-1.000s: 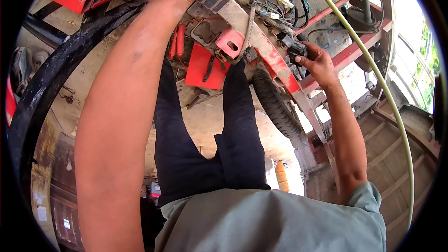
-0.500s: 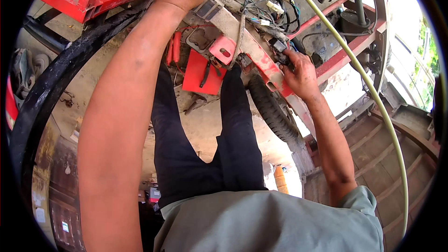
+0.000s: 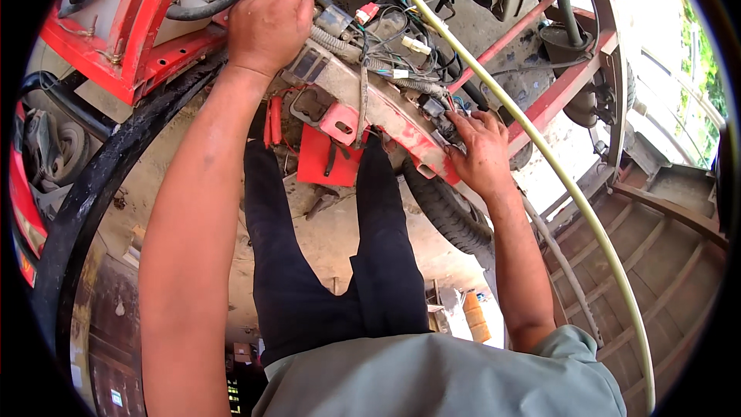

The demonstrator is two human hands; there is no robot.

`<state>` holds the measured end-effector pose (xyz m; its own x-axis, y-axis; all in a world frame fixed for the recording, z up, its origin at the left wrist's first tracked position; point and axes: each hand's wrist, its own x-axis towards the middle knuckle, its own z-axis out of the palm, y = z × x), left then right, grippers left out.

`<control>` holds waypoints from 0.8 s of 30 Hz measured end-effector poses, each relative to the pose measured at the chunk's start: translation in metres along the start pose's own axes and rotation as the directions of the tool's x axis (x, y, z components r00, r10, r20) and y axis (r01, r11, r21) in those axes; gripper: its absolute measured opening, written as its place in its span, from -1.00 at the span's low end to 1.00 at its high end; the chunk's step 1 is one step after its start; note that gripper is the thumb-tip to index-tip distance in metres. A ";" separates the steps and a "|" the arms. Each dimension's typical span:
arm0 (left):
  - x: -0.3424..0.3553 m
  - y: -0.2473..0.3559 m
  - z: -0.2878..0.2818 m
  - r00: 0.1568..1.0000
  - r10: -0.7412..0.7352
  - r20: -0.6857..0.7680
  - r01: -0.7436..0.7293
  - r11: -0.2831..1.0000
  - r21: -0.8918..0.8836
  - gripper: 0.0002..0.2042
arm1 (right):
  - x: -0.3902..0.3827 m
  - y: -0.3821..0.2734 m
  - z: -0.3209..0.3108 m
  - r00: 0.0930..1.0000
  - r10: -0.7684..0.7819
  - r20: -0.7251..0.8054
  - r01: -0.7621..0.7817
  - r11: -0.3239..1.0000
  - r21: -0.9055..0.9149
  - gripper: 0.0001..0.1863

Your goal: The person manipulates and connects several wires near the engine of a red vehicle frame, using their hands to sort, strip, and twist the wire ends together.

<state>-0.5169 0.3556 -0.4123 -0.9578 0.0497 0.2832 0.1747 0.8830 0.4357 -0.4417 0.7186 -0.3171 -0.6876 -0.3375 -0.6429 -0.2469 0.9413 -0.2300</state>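
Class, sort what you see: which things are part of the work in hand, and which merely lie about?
In the work: left hand on the wire bundle; right hand at the red frame.

Lying about: yellow hose, tyre, orange container.

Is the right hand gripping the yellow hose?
No, the right hand works at the wires on the red frame, while the yellow hose passes beside it.

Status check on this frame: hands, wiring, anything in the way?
Left hand closed on the wire bundle. Right hand fingering a small connector at the red frame. Yellow-green hose crosses beside the right hand.
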 end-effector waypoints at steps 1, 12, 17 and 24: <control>0.000 0.001 -0.001 1.000 0.009 0.001 -0.009 1.000 -0.009 -0.84 | -0.003 0.008 0.004 1.000 0.013 -0.004 -0.013 1.000 0.002 -0.34; 0.005 0.003 -0.003 0.997 -0.011 0.075 0.010 1.000 0.011 -0.85 | 0.007 0.009 -0.005 0.976 -0.086 0.200 0.061 0.990 0.129 -0.37; 0.006 0.003 -0.007 0.990 -0.031 0.137 0.029 0.999 0.017 -0.82 | 0.008 0.020 0.002 0.976 -0.086 0.200 0.040 0.974 0.223 -0.32; 0.005 0.003 -0.009 0.988 -0.017 0.151 0.014 1.000 0.019 -0.80 | 0.006 0.018 -0.012 0.997 0.005 0.071 -0.018 0.984 0.176 -0.38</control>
<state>-0.5194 0.3542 -0.4014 -0.9841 0.1045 0.1433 0.1564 0.8925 0.4231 -0.4582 0.7333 -0.3167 -0.6385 -0.3317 -0.6944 -0.1107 0.9325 -0.3437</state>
